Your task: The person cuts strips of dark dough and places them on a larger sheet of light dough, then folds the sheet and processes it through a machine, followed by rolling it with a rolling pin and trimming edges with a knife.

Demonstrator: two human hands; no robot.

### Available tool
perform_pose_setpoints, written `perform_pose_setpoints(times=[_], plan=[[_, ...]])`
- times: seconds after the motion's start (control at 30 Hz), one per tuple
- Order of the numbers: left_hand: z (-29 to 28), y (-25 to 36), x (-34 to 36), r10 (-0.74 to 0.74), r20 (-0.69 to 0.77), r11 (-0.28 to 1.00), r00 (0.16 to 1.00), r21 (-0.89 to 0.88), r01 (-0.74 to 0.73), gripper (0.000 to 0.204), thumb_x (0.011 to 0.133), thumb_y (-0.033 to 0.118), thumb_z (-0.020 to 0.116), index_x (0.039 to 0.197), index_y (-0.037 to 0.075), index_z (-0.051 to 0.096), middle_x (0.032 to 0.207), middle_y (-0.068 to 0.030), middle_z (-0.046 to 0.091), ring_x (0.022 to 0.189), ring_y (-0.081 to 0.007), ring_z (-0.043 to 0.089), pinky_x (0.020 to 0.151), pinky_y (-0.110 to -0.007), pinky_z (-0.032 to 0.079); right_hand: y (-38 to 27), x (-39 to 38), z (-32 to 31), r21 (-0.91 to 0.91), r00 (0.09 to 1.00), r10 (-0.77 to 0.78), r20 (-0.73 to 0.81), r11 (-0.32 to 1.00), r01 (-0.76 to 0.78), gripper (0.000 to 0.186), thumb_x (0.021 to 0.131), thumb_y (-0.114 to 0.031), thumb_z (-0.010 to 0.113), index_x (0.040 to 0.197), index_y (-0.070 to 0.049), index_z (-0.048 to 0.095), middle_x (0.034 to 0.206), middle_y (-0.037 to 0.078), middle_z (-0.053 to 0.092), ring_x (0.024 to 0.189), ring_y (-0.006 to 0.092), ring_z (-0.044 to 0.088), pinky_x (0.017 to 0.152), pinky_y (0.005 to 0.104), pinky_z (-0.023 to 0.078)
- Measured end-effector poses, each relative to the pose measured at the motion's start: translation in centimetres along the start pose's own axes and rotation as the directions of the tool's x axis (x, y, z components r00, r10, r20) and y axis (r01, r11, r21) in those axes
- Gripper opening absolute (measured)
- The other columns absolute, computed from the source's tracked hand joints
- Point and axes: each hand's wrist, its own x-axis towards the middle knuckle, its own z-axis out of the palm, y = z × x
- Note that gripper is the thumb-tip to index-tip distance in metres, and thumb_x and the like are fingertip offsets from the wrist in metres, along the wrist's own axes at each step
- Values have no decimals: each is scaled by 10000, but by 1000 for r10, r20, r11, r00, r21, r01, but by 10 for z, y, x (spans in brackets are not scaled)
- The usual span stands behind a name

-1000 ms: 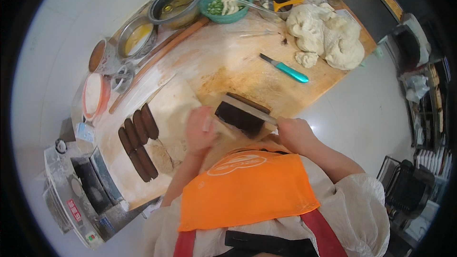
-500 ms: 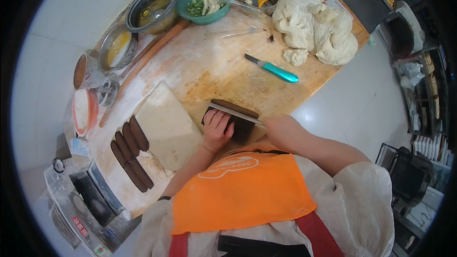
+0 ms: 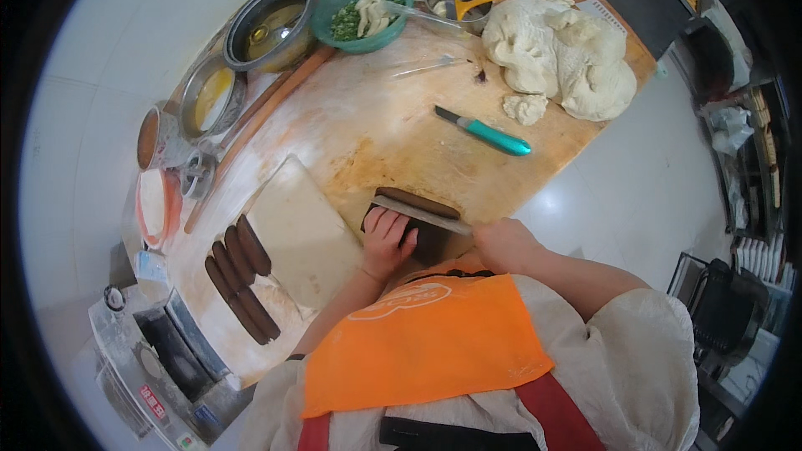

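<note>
My right hand (image 3: 503, 244) is closed round the handle end of a long-bladed knife (image 3: 424, 215). Its blade lies across a dark brown dough-like slab (image 3: 430, 240), near the table edge in front of me. Along the blade's far side runs a narrow brown strip (image 3: 418, 198). With fingers bent over the slab just behind the blade, my left hand (image 3: 388, 240) holds it down, thumb to the right. To the left lies a pale flat dough sheet (image 3: 302, 221), and beyond it several dark brown strips (image 3: 242, 276) rest on the floured surface.
A turquoise-handled cutter (image 3: 493, 135) lies ahead on the wooden table (image 3: 376, 146). Large pale dough (image 3: 560, 54) sits far right. Bowls, including a green one (image 3: 359, 40) with chopped greens, and a rolling pin (image 3: 263, 121) line the far left. A scale-like machine (image 3: 159, 376) stands lower left.
The knife's blade has tilted, showing more of its flat side, and my right hand has shifted slightly. My left hand keeps its place on the slab. The whole view has shifted a little.
</note>
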Motion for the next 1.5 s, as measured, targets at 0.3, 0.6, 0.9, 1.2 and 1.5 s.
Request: perform_pose_setpoints(times=[0.3, 0.6, 0.9, 1.2, 1.5], plan=[[-7, 7, 0, -18, 12, 1000, 1000, 16, 18, 368, 722, 133, 742, 1069, 34, 666, 1114, -116, 620, 1093, -328, 551, 969, -428, 425, 6, 13, 9, 20, 981, -136, -140, 990, 140, 272, 726, -207, 730, 798, 43, 650, 789, 252, 660, 799, 416, 663, 696, 471, 539], [-21, 14, 1, -352, -16, 908, 936, -247, 338, 301, 797, 75, 692, 1092, 24, 662, 1157, -134, 634, 1105, -296, 578, 962, -389, 453, 8, 26, 13, -54, 981, -138, -136, 990, 132, 143, 768, -111, 635, 757, 30, 657, 820, 231, 673, 801, 402, 669, 705, 468, 546], [-36, -65, 60, -444, 608, 547, 658, -398, 736, 361, 835, 73, 648, 1190, 12, 668, 1131, -114, 696, 1088, -197, 631, 962, -320, 474, 54, -25, 18, -100, 991, 132, -30, 986, -135, 116, 801, -116, 609, 793, -17, 668, 830, 216, 677, 818, 384, 664, 725, 480, 536], [-6, -54, 91, -466, 354, 868, 811, 3, 497, 265, 790, 315, 698, 965, 120, 738, 923, -152, 706, 890, -339, 662, 809, -439, 513, 89, -46, 69, 349, 932, 164, -324, 936, -44, 144, 829, -114, 630, 839, 29, 613, 642, 201, 622, 615, 351, 653, 563, 433, 491], [-149, -43, -69, -872, -384, 487, 302, -733, 475, 217, 866, 99, 712, 1050, -13, 696, 940, -36, 696, 832, -108, 624, 750, -250, 504, 2, -16, 7, 315, 923, 77, -376, 948, 49, 130, 848, -78, 596, 820, 47, 580, 601, 146, 561, 550, 227, 557, 559, 391, 453]])
